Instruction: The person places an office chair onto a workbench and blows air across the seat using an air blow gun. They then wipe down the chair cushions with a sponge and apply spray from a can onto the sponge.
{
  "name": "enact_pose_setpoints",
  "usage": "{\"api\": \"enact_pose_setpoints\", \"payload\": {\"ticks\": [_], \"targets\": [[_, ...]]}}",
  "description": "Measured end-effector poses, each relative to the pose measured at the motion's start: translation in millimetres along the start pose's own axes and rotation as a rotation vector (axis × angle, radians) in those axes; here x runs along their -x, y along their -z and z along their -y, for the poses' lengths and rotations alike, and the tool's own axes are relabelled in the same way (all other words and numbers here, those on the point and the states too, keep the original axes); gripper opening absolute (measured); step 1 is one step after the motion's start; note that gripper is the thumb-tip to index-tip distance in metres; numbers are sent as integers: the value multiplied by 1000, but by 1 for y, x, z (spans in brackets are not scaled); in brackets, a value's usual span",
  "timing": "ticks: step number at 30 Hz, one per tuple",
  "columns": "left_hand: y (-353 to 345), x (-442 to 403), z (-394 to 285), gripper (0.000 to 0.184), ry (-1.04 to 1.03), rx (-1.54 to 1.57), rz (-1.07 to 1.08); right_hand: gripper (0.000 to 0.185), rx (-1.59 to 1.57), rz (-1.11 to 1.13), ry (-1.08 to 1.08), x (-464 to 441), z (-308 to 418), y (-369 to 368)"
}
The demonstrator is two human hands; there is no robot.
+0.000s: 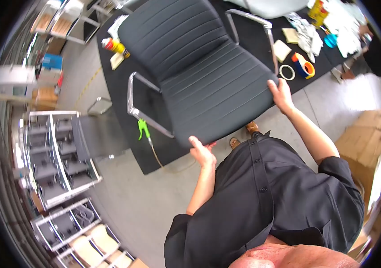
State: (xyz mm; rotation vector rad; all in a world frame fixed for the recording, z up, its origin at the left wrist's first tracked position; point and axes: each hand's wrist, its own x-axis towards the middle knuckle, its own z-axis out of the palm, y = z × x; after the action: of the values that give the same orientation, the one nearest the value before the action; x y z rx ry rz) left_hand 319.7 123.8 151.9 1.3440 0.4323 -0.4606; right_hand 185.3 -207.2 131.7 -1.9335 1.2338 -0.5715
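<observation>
A black office chair (219, 87) with a ribbed seat and back and chrome armrests is on the black-covered table (148, 154). At the seat's front edge, my left hand (203, 152) grips the near-left corner, thumb up and fingers partly hidden underneath. My right hand (282, 96) holds the front-right corner, its thumb side on top and the other fingers mostly out of sight below. A green air blow gun (143, 128) with a hose lies beside the left armrest. Just past my right hand are a white tape roll (287, 72) and an orange-and-blue tape roll (303, 65).
A spray can (115, 46) lies left of the backrest. Sponges (282, 50) and rags (304, 33) are at the table's right. A cardboard box (364, 138) stands right of me, racks (61, 156) to the left. Another person's arm (351, 62) shows at far right.
</observation>
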Motion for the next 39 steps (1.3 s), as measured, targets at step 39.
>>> {"api": "enact_pose_setpoints", "payload": {"ticks": [39], "targets": [[18, 103, -64, 20, -233, -355, 807, 40, -1476, 936, -227, 103, 194, -50]]}}
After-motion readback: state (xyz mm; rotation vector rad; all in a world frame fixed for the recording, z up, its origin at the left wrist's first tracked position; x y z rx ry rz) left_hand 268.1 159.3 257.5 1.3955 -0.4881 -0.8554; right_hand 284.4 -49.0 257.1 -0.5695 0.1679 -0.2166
